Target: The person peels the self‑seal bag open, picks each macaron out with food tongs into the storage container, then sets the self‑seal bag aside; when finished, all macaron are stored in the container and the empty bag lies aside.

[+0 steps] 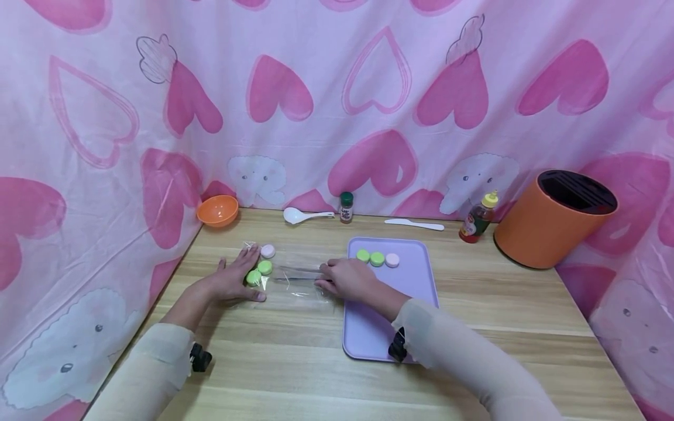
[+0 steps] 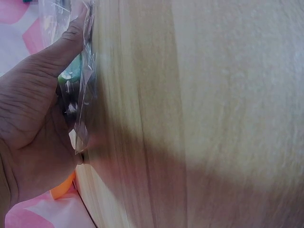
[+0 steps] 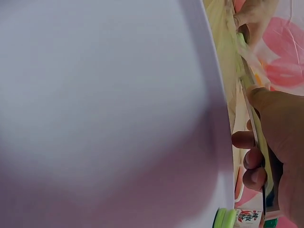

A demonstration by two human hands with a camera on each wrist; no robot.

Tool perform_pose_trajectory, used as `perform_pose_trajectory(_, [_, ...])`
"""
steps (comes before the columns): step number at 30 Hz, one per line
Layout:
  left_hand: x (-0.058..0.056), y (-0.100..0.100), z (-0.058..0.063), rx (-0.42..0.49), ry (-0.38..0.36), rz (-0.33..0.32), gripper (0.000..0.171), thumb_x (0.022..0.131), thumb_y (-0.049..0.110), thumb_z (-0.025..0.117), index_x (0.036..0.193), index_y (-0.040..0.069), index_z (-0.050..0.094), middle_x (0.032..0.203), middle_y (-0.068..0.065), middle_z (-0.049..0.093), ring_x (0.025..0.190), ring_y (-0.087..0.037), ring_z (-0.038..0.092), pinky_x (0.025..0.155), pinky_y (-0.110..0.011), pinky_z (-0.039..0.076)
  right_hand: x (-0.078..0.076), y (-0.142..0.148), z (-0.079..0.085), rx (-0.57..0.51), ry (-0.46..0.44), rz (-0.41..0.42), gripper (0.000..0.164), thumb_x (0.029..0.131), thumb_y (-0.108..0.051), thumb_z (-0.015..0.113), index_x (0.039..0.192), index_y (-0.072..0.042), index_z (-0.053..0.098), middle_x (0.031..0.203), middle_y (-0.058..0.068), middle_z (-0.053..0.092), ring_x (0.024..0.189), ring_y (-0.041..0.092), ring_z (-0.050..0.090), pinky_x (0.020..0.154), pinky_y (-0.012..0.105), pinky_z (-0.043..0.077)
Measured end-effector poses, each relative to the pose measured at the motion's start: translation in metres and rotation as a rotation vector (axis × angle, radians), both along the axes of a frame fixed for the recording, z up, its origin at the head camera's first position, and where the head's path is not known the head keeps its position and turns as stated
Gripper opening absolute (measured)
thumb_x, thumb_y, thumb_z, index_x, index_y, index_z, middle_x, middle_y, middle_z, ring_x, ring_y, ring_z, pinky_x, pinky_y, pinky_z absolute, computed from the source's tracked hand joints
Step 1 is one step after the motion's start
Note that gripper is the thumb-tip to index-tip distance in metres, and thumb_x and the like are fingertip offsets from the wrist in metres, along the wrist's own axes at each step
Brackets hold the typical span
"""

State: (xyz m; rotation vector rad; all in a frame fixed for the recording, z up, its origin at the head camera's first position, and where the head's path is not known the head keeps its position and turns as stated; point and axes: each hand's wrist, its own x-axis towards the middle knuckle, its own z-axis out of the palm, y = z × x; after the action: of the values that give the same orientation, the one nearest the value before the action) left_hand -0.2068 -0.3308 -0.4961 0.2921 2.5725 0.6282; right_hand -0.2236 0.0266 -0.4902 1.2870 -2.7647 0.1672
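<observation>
Flat on the table lies a clear plastic bag (image 1: 302, 294) with two green macarons (image 1: 265, 267) and a pale pink macaron (image 1: 268, 251) at its left end. My left hand (image 1: 237, 278) rests on that end, fingers straight and thumb apart; in the left wrist view the thumb lies along the crinkled plastic. With my right hand (image 1: 347, 279) I hold metal tongs (image 3: 259, 135) between thumb and fingers. The two tong arms point left over the bag, towards the macarons. On the lilac tray (image 1: 363, 333), under my right forearm, several green and pink macarons (image 1: 377, 259) form a row.
Along the back stand an orange bowl (image 1: 218, 211), a white spoon (image 1: 302, 216), a green-capped spice jar (image 1: 346, 207) and a white plastic knife (image 1: 414, 224). Farther right are a yellow-capped squeeze bottle (image 1: 478, 217) and an orange knife block (image 1: 547, 222). A pink curtain (image 1: 326, 140) surrounds the table.
</observation>
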Motion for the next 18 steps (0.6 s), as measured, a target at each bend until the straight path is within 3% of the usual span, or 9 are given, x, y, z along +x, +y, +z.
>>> perform_pose_trajectory(6, [0.001, 0.0, 0.001, 0.014, 0.017, -0.012, 0.141, 0.086, 0.064, 0.089, 0.177, 0.007, -0.002, 0.187, -0.018, -0.01, 0.172, -0.047, -0.016, 0.126, -0.083, -0.019, -0.001, -0.009, 0.001, 0.009, -0.053, -0.045, 0.035, 0.11, -0.051, 0.065, 0.104, -0.017, 0.074, 0.092, -0.002, 0.07, 0.067, 0.013, 0.061, 0.054, 0.033, 0.05])
perform_pose_trajectory(18, [0.001, 0.001, 0.006, 0.019, 0.009, -0.015, 0.141, 0.086, 0.061, 0.089, 0.177, 0.005, -0.003, 0.187, -0.02, -0.01, 0.172, -0.047, -0.016, 0.126, -0.084, -0.018, -0.004, -0.024, -0.003, -0.019, -0.084, -0.081, 0.035, 0.109, -0.049, 0.067, 0.094, -0.017, 0.071, 0.089, -0.001, 0.07, 0.069, 0.017, 0.063, 0.058, 0.037, 0.053])
